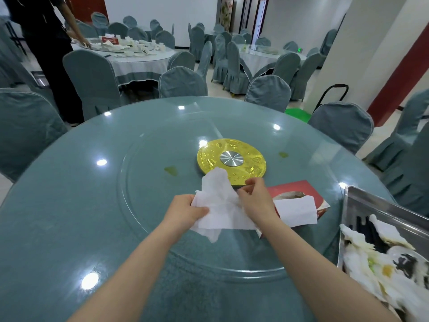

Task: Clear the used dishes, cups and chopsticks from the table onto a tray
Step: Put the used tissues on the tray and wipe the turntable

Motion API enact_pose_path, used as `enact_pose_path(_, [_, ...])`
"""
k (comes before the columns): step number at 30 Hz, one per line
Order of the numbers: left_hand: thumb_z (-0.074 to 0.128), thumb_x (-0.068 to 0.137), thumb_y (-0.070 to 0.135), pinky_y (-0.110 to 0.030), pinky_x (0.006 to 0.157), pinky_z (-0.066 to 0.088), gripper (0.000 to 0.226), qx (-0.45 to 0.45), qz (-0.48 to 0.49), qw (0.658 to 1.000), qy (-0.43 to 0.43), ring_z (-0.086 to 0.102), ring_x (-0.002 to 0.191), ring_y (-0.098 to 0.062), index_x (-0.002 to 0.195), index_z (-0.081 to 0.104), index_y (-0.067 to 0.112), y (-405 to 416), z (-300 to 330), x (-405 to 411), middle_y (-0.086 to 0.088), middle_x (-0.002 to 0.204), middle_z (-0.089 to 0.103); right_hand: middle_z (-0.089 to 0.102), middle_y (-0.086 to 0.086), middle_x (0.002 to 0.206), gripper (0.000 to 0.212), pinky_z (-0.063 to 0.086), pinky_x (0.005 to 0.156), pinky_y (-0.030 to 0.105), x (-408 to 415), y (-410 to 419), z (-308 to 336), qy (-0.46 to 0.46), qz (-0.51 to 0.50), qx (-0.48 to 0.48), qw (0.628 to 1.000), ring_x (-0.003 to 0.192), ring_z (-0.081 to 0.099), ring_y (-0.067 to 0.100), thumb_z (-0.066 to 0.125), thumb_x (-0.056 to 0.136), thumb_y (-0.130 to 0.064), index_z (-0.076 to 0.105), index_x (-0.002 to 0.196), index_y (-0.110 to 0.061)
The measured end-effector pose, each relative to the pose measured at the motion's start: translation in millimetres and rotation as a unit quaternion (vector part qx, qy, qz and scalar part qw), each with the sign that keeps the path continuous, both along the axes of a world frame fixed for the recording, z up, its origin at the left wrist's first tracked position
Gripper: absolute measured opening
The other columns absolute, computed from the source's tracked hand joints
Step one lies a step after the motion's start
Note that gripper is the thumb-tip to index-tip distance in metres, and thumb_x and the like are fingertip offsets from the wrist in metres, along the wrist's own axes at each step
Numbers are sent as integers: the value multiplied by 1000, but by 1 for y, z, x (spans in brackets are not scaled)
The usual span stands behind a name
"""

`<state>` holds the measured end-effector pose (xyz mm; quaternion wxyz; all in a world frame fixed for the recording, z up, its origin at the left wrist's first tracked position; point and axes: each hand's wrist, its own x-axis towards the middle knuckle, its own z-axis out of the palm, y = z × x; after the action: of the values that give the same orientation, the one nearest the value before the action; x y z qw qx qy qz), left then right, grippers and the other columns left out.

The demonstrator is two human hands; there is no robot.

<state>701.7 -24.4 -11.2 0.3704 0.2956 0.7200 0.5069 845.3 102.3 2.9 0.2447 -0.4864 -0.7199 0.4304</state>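
Observation:
Both my hands hold one white paper tissue (218, 205) above the glass turntable (151, 182). My left hand (188, 211) grips its left edge, thumb on top. My right hand (254, 201) pinches its right side with curled fingers. A metal tray (380, 205) at the right table edge is piled with used white dishes (380, 263) and dark chopsticks (364, 226). No dishes or cups stand on the round teal table (58, 228) in front of me.
A red tissue box (292, 188) with a tissue sticking out lies right of my hands. A gold hub (232, 159) sits at the turntable's centre, with green smears (171, 170) near it. Covered chairs (183, 82) ring the table. A person (46, 43) stands at a far table with dishes.

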Motion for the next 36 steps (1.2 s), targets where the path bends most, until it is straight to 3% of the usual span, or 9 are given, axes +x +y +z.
enact_pose_path(4, [61,81,-2,-31,70,49,10,-17,9,1000,1,64,75,-22,80,69,5,-3,-2,-3,-10,84,71,56,-7,78,35,47,60,33,9,-6,-1,86,-10,145,986,72,56,21,42,76,8,49,79,-26])
enact_pose_path(6, [60,80,-2,-29,67,48,13,-26,8,1000,5,63,73,-20,78,68,8,-3,-3,-4,-8,82,70,59,-15,68,39,42,57,17,11,-13,-2,88,73,183,976,62,54,5,44,73,9,55,71,-28])
enact_pose_path(11, [59,69,13,-28,64,39,21,-18,-54,998,7,53,66,-17,81,67,-3,-5,3,1,-5,71,62,56,-20,118,45,35,95,10,3,-22,-12,-68,238,161,955,107,49,-5,62,84,-14,58,128,-24])
enact_pose_path(13, [56,65,22,-27,63,35,29,2,-55,998,10,48,65,-15,79,68,-1,-5,4,2,-2,68,57,60,-22,110,42,40,87,19,1,-22,-18,-102,256,112,955,99,54,-3,65,83,-22,59,123,-31])
enact_pose_path(17, [66,73,9,-13,54,42,12,39,9,998,54,55,59,-1,72,67,21,-6,-6,-5,10,68,64,62,-13,77,10,39,61,23,-3,-24,-33,-89,199,84,972,75,57,8,62,84,-19,63,86,-29])
enact_pose_path(24, [58,84,-8,-30,88,46,29,-36,92,994,54,58,97,-23,108,56,7,-22,-57,-26,-11,110,60,66,3,114,53,46,79,31,12,-10,-81,-124,22,67,990,95,57,22,38,84,4,60,121,-27])
enact_pose_path(28, [58,85,-7,-27,90,41,34,-90,99,990,50,58,105,-25,118,55,-1,-30,-84,-36,-17,119,61,16,-3,160,71,19,113,28,18,-13,-124,-227,144,134,954,145,18,18,40,83,12,45,141,-29])
enact_pose_path(31, [56,85,-8,-31,99,40,37,-118,89,987,61,55,117,-26,121,54,-2,-31,-98,-46,-18,125,58,-12,-4,159,58,-4,117,32,26,-27,-165,-317,273,105,902,147,-11,20,38,97,-15,23,151,-31])
enact_pose_path(36, [58,86,-2,-31,105,34,45,-171,51,974,143,48,127,-22,129,51,2,-28,-113,-66,-13,136,53,-29,-8,151,58,-15,115,32,48,-21,-194,-369,286,169,868,137,-31,12,17,101,-44,-10,151,-30])
